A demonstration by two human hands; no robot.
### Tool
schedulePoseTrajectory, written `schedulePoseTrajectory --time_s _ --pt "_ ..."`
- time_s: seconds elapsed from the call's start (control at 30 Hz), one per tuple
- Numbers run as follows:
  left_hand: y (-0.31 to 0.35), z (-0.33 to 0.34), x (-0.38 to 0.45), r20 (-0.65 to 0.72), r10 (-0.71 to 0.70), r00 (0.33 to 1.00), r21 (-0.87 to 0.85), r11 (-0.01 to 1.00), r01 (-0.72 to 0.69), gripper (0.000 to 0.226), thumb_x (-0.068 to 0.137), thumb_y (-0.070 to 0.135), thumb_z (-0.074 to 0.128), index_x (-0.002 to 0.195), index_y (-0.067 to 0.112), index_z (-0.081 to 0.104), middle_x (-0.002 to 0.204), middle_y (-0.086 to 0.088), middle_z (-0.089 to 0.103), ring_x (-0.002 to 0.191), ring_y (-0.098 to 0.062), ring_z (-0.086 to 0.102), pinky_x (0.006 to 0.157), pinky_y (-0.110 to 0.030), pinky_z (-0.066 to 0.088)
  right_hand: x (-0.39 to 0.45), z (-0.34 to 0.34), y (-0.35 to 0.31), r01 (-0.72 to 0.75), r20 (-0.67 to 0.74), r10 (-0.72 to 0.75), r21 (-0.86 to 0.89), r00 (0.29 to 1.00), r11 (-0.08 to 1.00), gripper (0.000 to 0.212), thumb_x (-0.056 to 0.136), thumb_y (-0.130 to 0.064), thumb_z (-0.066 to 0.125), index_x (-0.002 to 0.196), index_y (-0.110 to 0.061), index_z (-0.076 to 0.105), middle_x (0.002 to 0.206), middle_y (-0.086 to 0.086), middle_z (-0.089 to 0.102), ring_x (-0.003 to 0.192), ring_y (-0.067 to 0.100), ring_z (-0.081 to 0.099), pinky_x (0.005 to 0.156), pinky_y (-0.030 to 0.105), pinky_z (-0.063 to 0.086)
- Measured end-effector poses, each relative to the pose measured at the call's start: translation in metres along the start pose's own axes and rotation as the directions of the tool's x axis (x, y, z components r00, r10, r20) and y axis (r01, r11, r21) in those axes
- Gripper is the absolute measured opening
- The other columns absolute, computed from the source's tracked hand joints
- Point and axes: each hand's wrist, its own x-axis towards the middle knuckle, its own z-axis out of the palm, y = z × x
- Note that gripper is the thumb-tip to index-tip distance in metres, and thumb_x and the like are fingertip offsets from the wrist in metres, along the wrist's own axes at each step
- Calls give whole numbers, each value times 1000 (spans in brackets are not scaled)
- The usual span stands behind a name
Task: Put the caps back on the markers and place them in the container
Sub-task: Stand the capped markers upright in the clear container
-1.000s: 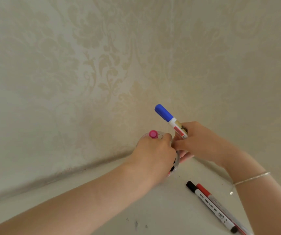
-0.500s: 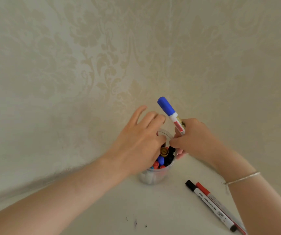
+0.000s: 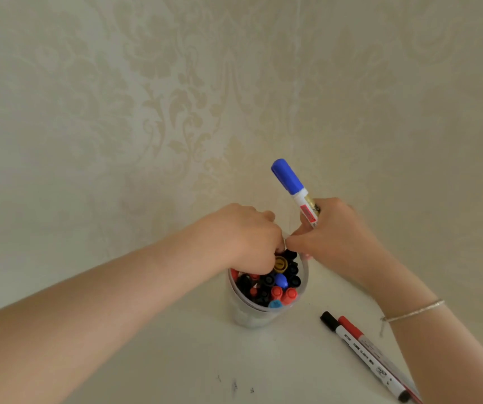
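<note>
A clear plastic container (image 3: 248, 318) stands on the white table, packed with several capped markers in black, red, blue and gold. My left hand (image 3: 243, 237) is over its far rim, fingers curled down among the marker tops; the fingertips are hidden, so what they grasp is unclear. My right hand (image 3: 340, 241) grips a white marker with a blue cap (image 3: 287, 177), held upright just right of the cup, its thumb near the rim. A black-capped marker (image 3: 358, 349) and a red-capped marker (image 3: 350, 328) lie side by side on the table to the right.
The white table (image 3: 176, 360) meets a patterned beige wall (image 3: 176, 112) close behind the container. A thin bracelet (image 3: 415, 312) is on my right wrist. Small dark marks (image 3: 234, 384) dot the table near the front.
The pink-capped marker my left hand held a second ago is out of sight. That hand opened above the cup, then curled its fingers down into the markers. The blue-capped marker stays raised.
</note>
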Motion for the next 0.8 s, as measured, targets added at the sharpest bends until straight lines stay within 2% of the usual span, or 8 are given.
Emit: schedulePoseTrajectory --time_s 0.07,0.23,0.37,0.47,0.57,0.67,0.73,0.8 --pt "1 4 0 -17 6 1000 -26 1000 -6 32 91 22 43 118 26 59 119 -3 51 109 -27 52 73 -31 36 0 0 -2 -5 1 5 -9 1000 1000 27 64 -15 73 69 -8 48 77 17 70 59 19 50 52 26 38" --pt "6 7 4 -45 -17 999 -101 995 13 25 93 10 42 113 12 56 117 -9 53 103 -28 55 70 -31 34 2 3 -3 -19 -16 19 -30 1000 999 24 65 -13 73 73 0 53 79 21 68 58 19 45 49 26 33" --pt "4 8 4 -93 -26 995 -165 986 10 28 92 9 45 112 16 62 111 -10 59 93 -30 59 66 -30 36 2 2 -1 -34 -18 33 -23 999 999 23 66 -12 71 69 -7 48 83 22 68 60 20 45 52 27 35" --pt "-3 14 4 -129 -11 992 -233 972 -20 33 89 11 48 113 25 67 118 -4 59 97 -28 59 69 -28 38 2 0 -2 -31 -38 31 0 999 1000 26 66 -14 70 70 -8 45 87 25 68 61 20 42 54 28 35" --pt "4 17 -1 -121 -43 992 -146 989 25 31 93 10 45 118 19 61 116 -5 53 91 -26 56 68 -30 36 3 -1 -5 -3 -28 2 -20 1000 1000 27 64 -15 71 69 -9 45 84 25 68 59 18 41 52 27 34" --pt "15 14 -6 -83 -100 992 -87 992 93 30 95 9 44 123 15 53 109 -6 44 79 -23 44 66 -31 32 2 0 -5 43 -18 -44 -71 999 997 29 65 -18 72 67 -9 44 80 22 69 59 19 43 51 27 35" --pt "13 10 -6 -48 -111 993 -144 984 103 34 94 10 44 125 18 54 113 -4 44 81 -23 45 67 -32 34 2 0 -6 58 -24 -60 -77 998 995 29 65 -17 71 68 -9 44 80 21 69 60 19 45 51 27 35" --pt "4 7 -3 -20 -119 993 -263 958 110 36 91 9 43 122 22 59 120 -2 53 93 -25 55 71 -32 42 2 1 -8 78 -21 -80 -83 997 993 28 66 -18 71 68 -9 44 80 19 68 60 20 45 50 26 36"
